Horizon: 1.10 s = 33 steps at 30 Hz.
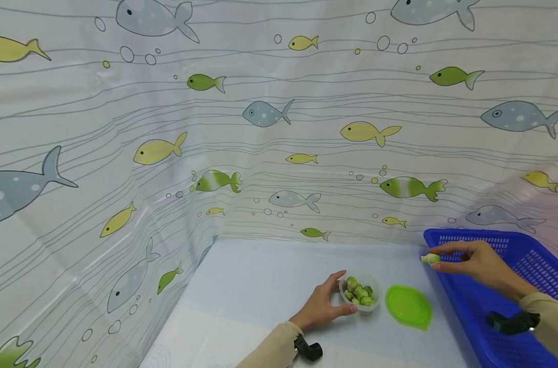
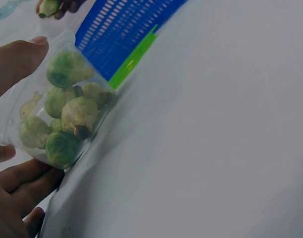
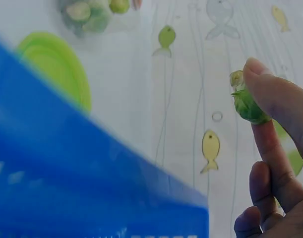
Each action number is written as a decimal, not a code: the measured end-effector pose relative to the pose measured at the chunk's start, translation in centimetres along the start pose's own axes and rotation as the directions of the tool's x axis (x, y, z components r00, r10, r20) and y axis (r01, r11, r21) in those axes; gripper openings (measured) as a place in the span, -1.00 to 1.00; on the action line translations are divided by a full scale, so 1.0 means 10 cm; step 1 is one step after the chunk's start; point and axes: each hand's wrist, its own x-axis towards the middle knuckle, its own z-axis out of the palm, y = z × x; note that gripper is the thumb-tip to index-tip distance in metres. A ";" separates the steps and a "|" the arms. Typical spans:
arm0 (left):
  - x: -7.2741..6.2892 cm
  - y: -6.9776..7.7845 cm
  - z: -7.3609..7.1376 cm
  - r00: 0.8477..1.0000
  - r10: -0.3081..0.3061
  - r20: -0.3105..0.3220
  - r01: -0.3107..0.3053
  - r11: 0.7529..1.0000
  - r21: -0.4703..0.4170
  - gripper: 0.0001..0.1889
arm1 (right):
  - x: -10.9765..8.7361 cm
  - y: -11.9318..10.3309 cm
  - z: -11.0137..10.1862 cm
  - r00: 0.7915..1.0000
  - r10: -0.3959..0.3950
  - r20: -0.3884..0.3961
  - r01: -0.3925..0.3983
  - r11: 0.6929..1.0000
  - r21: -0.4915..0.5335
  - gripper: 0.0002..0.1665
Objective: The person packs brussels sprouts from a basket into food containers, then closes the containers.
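Note:
In the head view, my left hand (image 1: 321, 305) grips a small clear plastic container (image 1: 374, 301) from its left side, thumb at the near rim and fingers at the far rim. Several Brussels sprouts (image 1: 360, 294) lie inside it; the left wrist view shows these sprouts (image 2: 67, 116) through the clear wall. My right hand (image 1: 483, 266) is raised over the left rim of a blue basket (image 1: 463, 312). Between thumb and fingertips it pinches a single Brussels sprout (image 1: 431, 258), whose pale cut stem points left. The right wrist view shows this sprout (image 3: 248, 105) close up.
A bright green lid (image 1: 408, 306) lies flat on the white table (image 1: 260, 286), between the container and the basket. Behind the table and along its left side hangs a fish-printed curtain (image 1: 260, 179). The basket's perforated walls stand higher than the lid.

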 end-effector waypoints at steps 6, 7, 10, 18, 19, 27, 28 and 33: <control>0.00 0.00 0.00 1.000 -0.004 -0.001 0.004 1.000 -0.002 -0.05 | 0.11 -0.08 0.17 1.000 -0.016 0.013 0.015 0.999 0.034 -0.56; 0.00 0.00 0.00 1.000 -0.006 -0.002 0.006 1.000 -0.002 -0.05 | 0.12 -0.09 0.20 1.000 -0.014 0.017 0.013 0.999 0.041 -0.57; -0.01 0.00 0.00 1.000 -0.006 -0.004 0.006 1.000 -0.004 -0.05 | 0.16 -0.12 0.29 0.999 -0.015 0.031 0.013 0.998 0.060 -0.58; 0.00 0.01 0.00 1.000 -0.003 -0.006 0.003 1.000 -0.004 -0.05 | 0.24 -0.22 0.52 0.993 -0.066 0.095 0.054 0.991 0.119 -0.64; 0.00 0.01 -0.01 1.000 -0.004 -0.004 0.004 1.000 -0.004 -0.05 | 0.25 -0.24 0.55 0.993 -0.073 0.098 0.061 0.991 0.122 -0.65; 0.02 0.00 -0.01 1.000 -0.004 -0.007 0.004 1.000 -0.003 -0.06 | 0.34 -0.34 0.79 0.976 -0.178 0.128 0.161 0.978 0.132 -0.69; 0.02 0.00 -0.01 1.000 -0.004 -0.006 0.004 1.000 -0.004 -0.05 | 0.35 -0.36 0.81 0.975 -0.177 0.136 0.157 0.977 0.142 -0.69; 0.01 0.01 -0.01 1.000 -0.022 0.007 0.022 1.000 -0.012 -0.05 | 0.37 -0.39 0.96 0.967 -0.180 0.182 0.142 0.969 0.204 -0.69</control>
